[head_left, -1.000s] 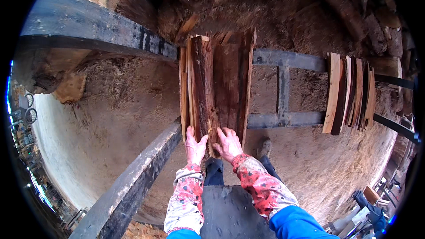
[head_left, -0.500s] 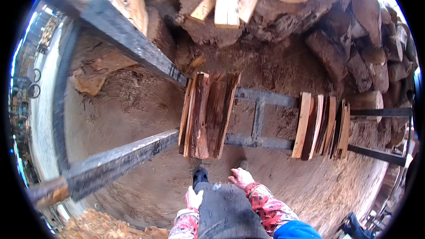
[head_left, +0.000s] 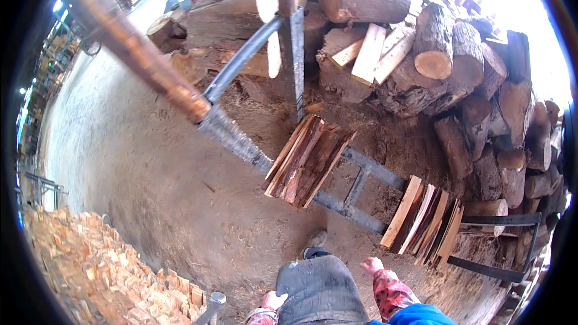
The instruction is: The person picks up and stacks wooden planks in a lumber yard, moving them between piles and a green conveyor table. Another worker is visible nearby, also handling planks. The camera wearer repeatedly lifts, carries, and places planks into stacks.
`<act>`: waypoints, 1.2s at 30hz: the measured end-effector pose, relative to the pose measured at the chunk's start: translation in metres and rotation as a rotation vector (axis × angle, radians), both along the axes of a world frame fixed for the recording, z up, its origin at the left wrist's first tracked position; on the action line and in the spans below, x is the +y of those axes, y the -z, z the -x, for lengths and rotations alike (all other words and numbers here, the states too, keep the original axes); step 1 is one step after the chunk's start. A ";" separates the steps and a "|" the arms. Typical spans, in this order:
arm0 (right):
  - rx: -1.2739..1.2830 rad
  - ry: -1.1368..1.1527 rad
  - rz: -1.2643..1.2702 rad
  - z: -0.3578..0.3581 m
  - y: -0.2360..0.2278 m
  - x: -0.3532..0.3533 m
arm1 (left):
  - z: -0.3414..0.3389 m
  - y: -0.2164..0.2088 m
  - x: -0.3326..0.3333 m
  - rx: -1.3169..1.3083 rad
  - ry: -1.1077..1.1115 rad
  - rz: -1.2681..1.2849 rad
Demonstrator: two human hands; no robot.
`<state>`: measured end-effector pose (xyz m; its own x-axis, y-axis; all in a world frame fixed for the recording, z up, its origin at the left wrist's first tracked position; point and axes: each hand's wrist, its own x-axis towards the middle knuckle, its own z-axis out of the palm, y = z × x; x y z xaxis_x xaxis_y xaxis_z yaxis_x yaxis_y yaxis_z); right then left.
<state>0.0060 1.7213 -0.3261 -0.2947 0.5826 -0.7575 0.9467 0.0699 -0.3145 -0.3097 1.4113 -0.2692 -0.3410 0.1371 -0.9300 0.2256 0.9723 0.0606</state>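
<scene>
A bundle of split wood (head_left: 310, 159) lies across both rails of a dark metal frame (head_left: 356, 188), over the frame's left part. Its pieces sit side by side, reddish brown with paler edges, pressed close to one another. A second bundle (head_left: 421, 219) lies across the same rails toward the frame's right end, well apart from the first, its slats alternating pale and dark; a bare crossbar joins the rails between the two.

On the near side of the frame, apart from it, the right hand (head_left: 371, 265) hangs in the air with its fingers loosely bent and nothing seen in them; the second bundle is the wood nearest to it. The left hand (head_left: 275, 300), farther back from the frame, is beside the person's dark apron (head_left: 319, 286); whether it touches the cloth, and how its fingers stand, one cannot tell. A shoe (head_left: 316, 242) shows between the apron and the frame.

A thick, rust-brown bar (head_left: 144, 54) slants up and away from the frame's left end. Beyond the frame rises a pile of cut logs (head_left: 432, 65), with pale split boards (head_left: 368, 54) resting on one large piece. Well to the left of the frame, on the near side, spreads a heap of light wood pieces (head_left: 114, 271).
</scene>
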 end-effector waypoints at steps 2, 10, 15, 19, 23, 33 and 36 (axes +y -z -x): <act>-0.060 -0.023 0.059 -0.037 0.003 -0.033 | -0.023 0.000 -0.019 -0.010 0.090 -0.041; -0.106 0.021 0.285 -0.031 -0.024 -0.100 | -0.115 -0.001 -0.125 -0.136 -0.379 -0.120; 0.120 -0.108 0.270 0.032 -0.054 -0.120 | -0.153 -0.023 -0.201 -0.131 -0.493 -0.112; 0.136 -0.323 0.288 0.066 -0.058 -0.141 | -0.208 0.000 -0.250 -0.089 -0.624 -0.186; 0.065 -0.807 0.243 0.106 -0.090 -0.159 | -0.266 0.022 -0.250 -0.072 -0.769 -0.193; -0.081 -1.642 0.192 0.316 -0.023 -0.209 | -0.320 0.027 -0.219 -0.005 -1.237 -0.226; 0.054 -1.237 0.164 0.366 -0.065 -0.278 | -0.332 -0.020 -0.248 -0.005 -1.383 -0.202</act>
<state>-0.3598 1.4429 -0.2607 -0.6101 -0.2072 -0.7647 0.2593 0.8598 -0.4399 0.0225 1.1630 -0.2493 -0.3050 -0.1734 -0.9364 -0.8984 0.3786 0.2225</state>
